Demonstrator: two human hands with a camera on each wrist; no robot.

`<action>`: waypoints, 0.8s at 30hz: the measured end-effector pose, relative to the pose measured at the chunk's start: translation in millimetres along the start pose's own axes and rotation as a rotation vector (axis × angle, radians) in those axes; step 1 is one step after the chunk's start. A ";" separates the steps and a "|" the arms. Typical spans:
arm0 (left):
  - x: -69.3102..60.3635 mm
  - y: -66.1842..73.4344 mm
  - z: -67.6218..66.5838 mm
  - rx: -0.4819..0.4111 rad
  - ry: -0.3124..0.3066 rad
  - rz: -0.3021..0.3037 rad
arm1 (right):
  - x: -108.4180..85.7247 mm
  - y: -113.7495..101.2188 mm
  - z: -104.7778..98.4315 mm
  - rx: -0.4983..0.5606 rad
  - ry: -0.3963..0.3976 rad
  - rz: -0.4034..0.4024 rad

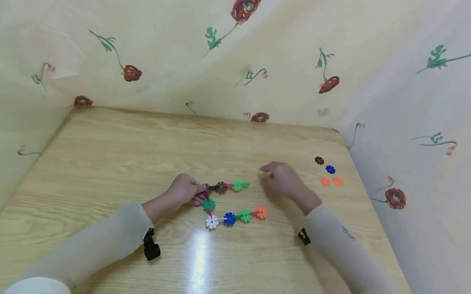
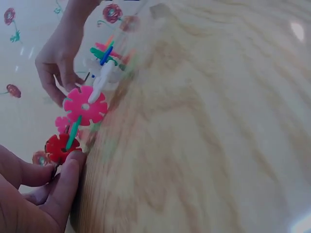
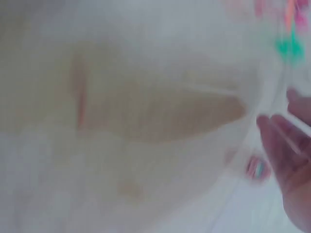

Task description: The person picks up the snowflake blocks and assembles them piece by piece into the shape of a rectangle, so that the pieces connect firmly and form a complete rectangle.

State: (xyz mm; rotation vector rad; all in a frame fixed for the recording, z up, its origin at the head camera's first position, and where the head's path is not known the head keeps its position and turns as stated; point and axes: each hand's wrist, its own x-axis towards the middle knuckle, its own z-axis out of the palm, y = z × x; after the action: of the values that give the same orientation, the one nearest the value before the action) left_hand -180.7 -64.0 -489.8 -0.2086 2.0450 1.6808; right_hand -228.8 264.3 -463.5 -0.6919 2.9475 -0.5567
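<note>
A chain of notched, flower-shaped plastic discs point(image 1: 229, 219) lies bent in a U on the table, opening to the right. Its colours include brown, teal, white, blue, green, orange and pink. My left hand point(image 1: 184, 190) pinches the chain at its left bend, by a dark brown disc. In the left wrist view, thumb and fingers grip just beside a red disc point(image 2: 62, 148), with a pink disc point(image 2: 85, 106) farther along. My right hand point(image 1: 281, 179) hovers right of the chain's upper end, fingers loosely bent, holding nothing visible. The right wrist view is blurred.
Toward the table's right side lie loose discs: a brown one point(image 1: 319, 160), a blue one point(image 1: 330, 169) and two orange ones point(image 1: 337, 181). Flower-patterned cloth point(image 1: 165, 39) hangs behind and beside the wooden table point(image 1: 132, 141). Both wrists carry black straps.
</note>
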 end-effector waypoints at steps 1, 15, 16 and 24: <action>-3.6 -2.3 -1.7 0.029 0.000 0.005 | -1.8 13.6 -8.5 -0.009 0.011 0.060; -68.2 -37.5 -3.5 0.276 -0.234 0.102 | -23.8 147.3 -56.2 -0.091 -0.086 0.454; -72.9 -38.8 -0.1 0.268 -0.272 0.108 | -23.8 148.1 -55.7 -0.103 -0.083 0.454; -89.1 -22.5 6.8 0.393 -0.435 0.167 | -11.9 143.4 -52.8 -0.126 -0.032 0.476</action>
State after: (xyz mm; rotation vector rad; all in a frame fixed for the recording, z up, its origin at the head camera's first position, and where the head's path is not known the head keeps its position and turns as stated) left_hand -92.0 -78.9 -470.0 0.4314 2.0335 1.2347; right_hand -285.7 406.6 -466.2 0.0085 2.9766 -0.3133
